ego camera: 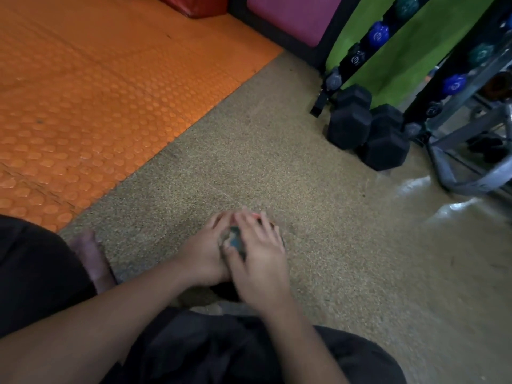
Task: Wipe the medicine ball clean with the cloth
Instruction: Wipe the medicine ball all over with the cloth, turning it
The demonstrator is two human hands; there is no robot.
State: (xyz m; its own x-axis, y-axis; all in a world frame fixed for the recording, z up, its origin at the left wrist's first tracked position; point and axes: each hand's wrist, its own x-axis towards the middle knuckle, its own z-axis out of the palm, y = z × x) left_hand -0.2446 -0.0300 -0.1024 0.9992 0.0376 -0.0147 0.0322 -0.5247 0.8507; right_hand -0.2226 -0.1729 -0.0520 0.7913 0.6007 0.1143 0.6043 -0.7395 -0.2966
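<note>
I see a dim, soft picture with motion blur smearing both hands (pixel 241 253) and the dumbbell rack (pixel 415 51). Glare streaks the speckled floor (pixel 448 206) at right, and the wide lens bends the edges.

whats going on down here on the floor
A person crouched on the speckled floor has both hands on a small dark ball. The left hand cups its side and the right hand lies over the top. The picture is blurred, so no cloth can be made out. Black dumbbells sit nearby.
</note>
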